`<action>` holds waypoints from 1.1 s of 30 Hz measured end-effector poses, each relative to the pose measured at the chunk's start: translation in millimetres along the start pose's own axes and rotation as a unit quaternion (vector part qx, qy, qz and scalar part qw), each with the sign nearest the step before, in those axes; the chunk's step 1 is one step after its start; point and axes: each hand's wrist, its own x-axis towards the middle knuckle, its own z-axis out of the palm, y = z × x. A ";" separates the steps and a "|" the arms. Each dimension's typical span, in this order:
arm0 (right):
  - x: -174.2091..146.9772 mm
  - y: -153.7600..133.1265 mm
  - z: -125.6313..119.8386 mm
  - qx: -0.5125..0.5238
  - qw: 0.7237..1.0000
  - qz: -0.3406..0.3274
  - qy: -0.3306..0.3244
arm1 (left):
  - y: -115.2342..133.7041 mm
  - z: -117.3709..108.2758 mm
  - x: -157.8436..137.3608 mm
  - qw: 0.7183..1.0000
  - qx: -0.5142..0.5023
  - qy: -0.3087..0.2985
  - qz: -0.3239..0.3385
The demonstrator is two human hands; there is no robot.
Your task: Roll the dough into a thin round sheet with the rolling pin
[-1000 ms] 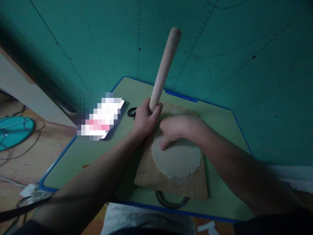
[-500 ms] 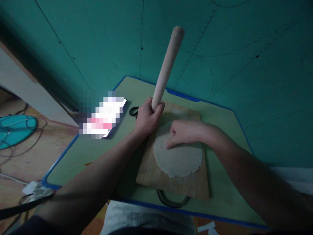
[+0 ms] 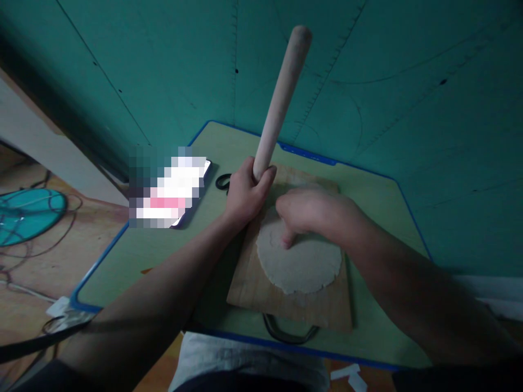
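On the table (image 3: 118, 272), a phone (image 3: 174, 196) is laid at left, its screen blurred. A rolling pin (image 3: 281, 103) is gripped at its lower end by the closed left hand (image 3: 248, 195), tilted upward. Flat dough (image 3: 300, 267) is spread on a wooden board (image 3: 247, 291), the right hand (image 3: 312, 211) held above, curled, thumb lowered to it; whether any is pinched cannot be told.

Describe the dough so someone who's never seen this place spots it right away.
Look for the table with a blue rim, then the wooden board on it. The dough lies on that board, partly hidden by the right hand. It's the pale, flat, roughly round sheet with a ragged edge, unlike the straight-sided board.
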 end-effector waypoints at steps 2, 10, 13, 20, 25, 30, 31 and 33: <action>4.9 6.9 1.6 -0.012 0.999 -0.012 -0.046 | 0.1 0.2 -0.2 1.000 0.001 -0.001 -0.004; 28.0 32.3 5.4 0.091 0.980 -0.066 -0.164 | 0.7 -0.3 0.0 1.000 0.003 -0.004 -0.006; 28.0 18.2 -1.3 0.036 0.984 -0.044 -0.171 | 0.9 -0.3 0.0 1.000 0.002 -0.003 -0.006; 18.6 -5.2 -11.3 -0.088 0.991 0.002 -0.102 | 2.4 -0.3 0.4 1.000 0.005 -0.008 -0.008; 25.6 18.8 -5.9 0.056 0.983 -0.086 -0.152 | 4.7 -1.8 0.3 1.000 0.013 -0.014 -0.018; 29.7 26.7 -6.6 0.087 0.977 -0.077 -0.179 | 3.9 -1.0 0.1 1.000 0.010 -0.013 -0.022; 29.1 25.6 -7.3 0.085 0.977 -0.076 -0.179 | 3.4 -0.6 0.1 1.000 0.011 -0.012 -0.022; 27.6 23.4 -8.2 0.082 0.979 -0.076 -0.173 | 2.4 0.0 0.1 1.000 0.011 -0.012 -0.019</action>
